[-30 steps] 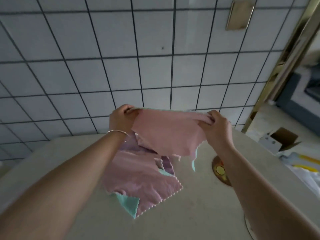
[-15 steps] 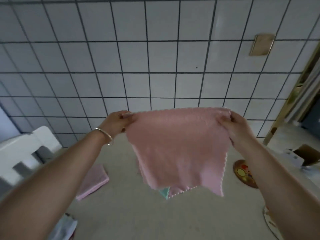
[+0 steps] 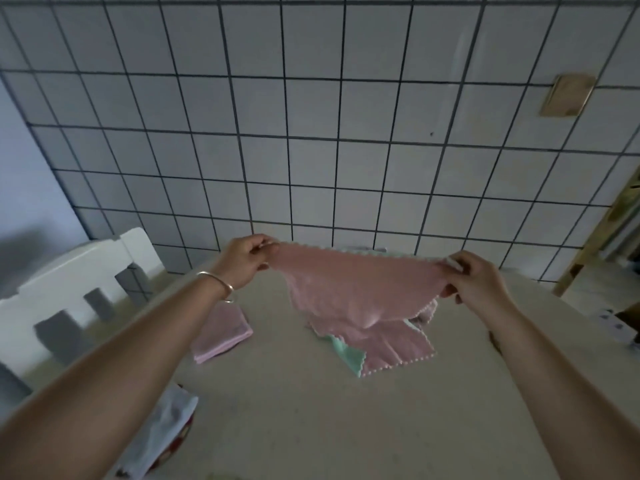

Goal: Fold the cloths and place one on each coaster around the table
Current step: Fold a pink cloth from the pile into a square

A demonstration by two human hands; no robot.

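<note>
I hold a pink cloth stretched above the table, its lower edge sagging onto the pile. My left hand pinches its left top corner and my right hand pinches its right top corner. Under it lies a loose pile of cloths, pink and mint green. A folded pink cloth lies at the table's left side. A folded pale cloth rests on a coaster near the front left edge, beside my left forearm.
The beige table stands against a white tiled wall. A white chair back is at the left. A doorway with boxes on the floor shows at the right.
The view has swung left and down. The pink cloth has dropped from hanging flat in the air to sagging over the pile, still held by both top corners.
</note>
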